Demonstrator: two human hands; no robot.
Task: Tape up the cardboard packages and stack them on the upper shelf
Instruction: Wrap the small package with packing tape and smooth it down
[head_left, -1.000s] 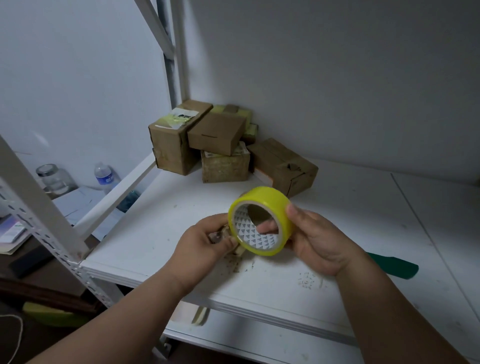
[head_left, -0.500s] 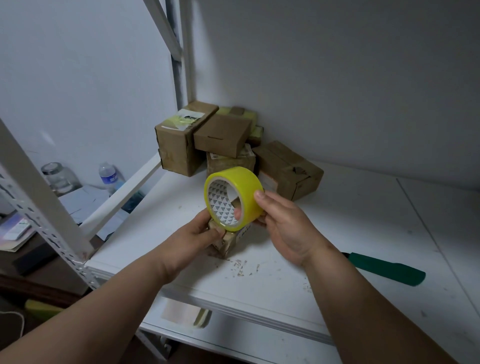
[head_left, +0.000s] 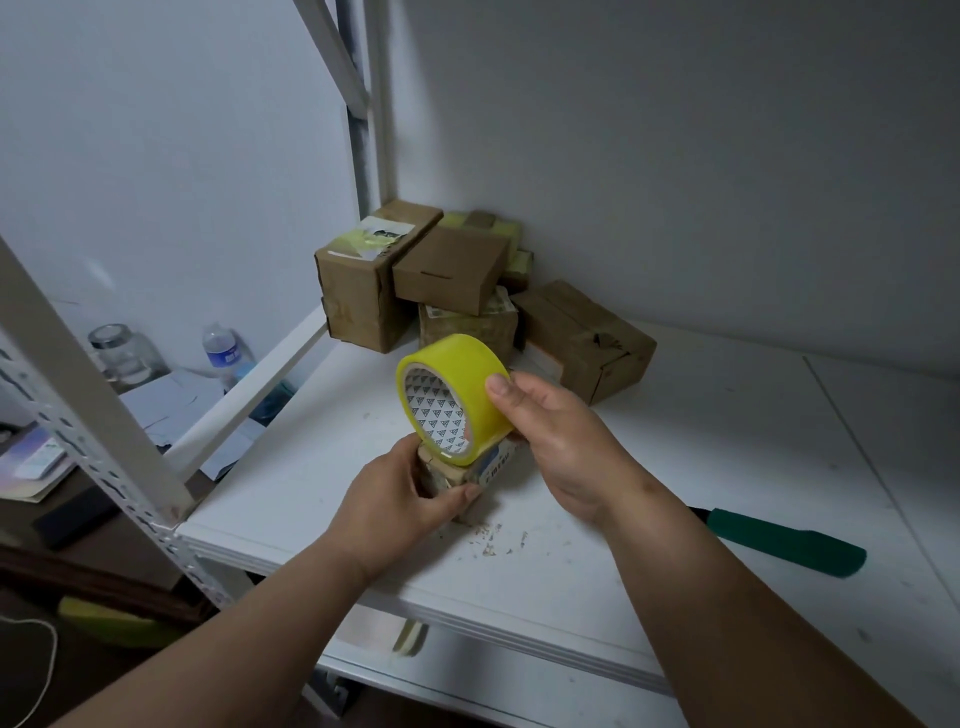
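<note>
The right hand (head_left: 558, 441) pinches a yellow tape roll (head_left: 452, 397) directly above a small cardboard package (head_left: 470, 475). The left hand (head_left: 395, 501) grips that package, apparently resting on the white shelf (head_left: 675, 467).

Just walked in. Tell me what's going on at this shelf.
A person is taping a small cardboard package on the white shelf. The left hand steadies the package while the right hand holds a roll of yellow tape against its top. Several other cardboard boxes sit piled in the back corner of the same shelf. A green-handled tool lies on the shelf to the right, with bits of debris near the package.
</note>
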